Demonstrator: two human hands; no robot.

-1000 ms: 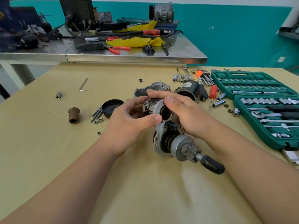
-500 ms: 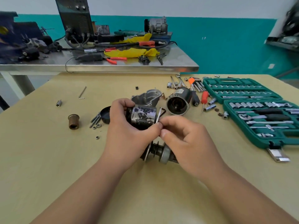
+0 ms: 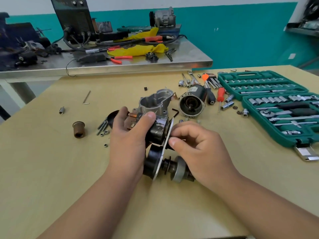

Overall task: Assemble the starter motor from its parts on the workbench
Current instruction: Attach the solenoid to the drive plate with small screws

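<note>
My left hand (image 3: 131,135) grips the black solenoid (image 3: 158,130) of the starter sub-assembly, thumb over its top. A thin metal plate (image 3: 166,140) joins the solenoid to a black round housing (image 3: 151,163) below. The grey drive clutch with its shaft (image 3: 177,168) sticks out to the right. My right hand (image 3: 196,145) pinches at the plate's right side with thumb and forefinger and partly covers the drive end. Behind lie the grey aluminium nose housing (image 3: 155,102) and the black motor body (image 3: 191,102), its open end facing me.
A green socket set case (image 3: 276,107) lies open at the right. Screwdrivers, sockets and hex keys (image 3: 214,87) are scattered behind the motor body. A brown bushing (image 3: 78,129), long bolts and nuts (image 3: 103,125), a black cap (image 3: 112,116) lie left. A steel table (image 3: 120,64) stands beyond.
The sub-assembly has turned so the plate shows edge-on and the drive end points right. My right hand shifted from the solenoid's top to pinching at the plate. The view moved closer.
</note>
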